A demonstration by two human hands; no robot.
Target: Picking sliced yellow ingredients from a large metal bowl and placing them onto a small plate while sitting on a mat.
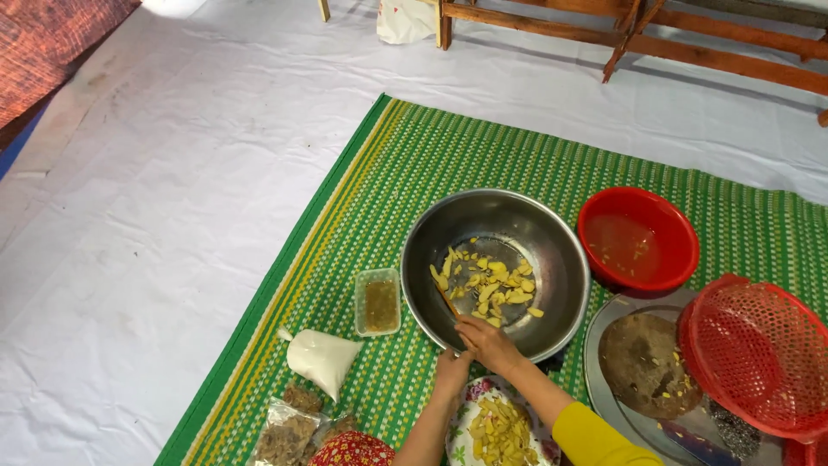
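A white sheet (155, 224) covers the floor across the left and top of the frame, and a green striped mat (414, 155) lies over it from the centre to the lower right. One wooden bench frame (655, 43) runs along the upper right, well apart from the work.

On the mat there is one steel bowl (561, 259) at centre, holding yellow slices (492, 283). Right of it sit one red bowl (638, 242) of water, one red mesh basket (759, 354) and one round tray (604, 380) with a wooden board (647, 354). Left of the steel bowl lie one small plastic tub (378, 302), one white bag (321, 355) and two clear packets (289, 427).

At the bottom centre, one flowered plate (470, 397) carries more yellow slices. The right hand (487, 341), fingers curled shut, grips a thin stick (447, 300) reaching into the steel bowl. The left hand (452, 371) touches the plate's rim; I cannot tell how its fingers lie.
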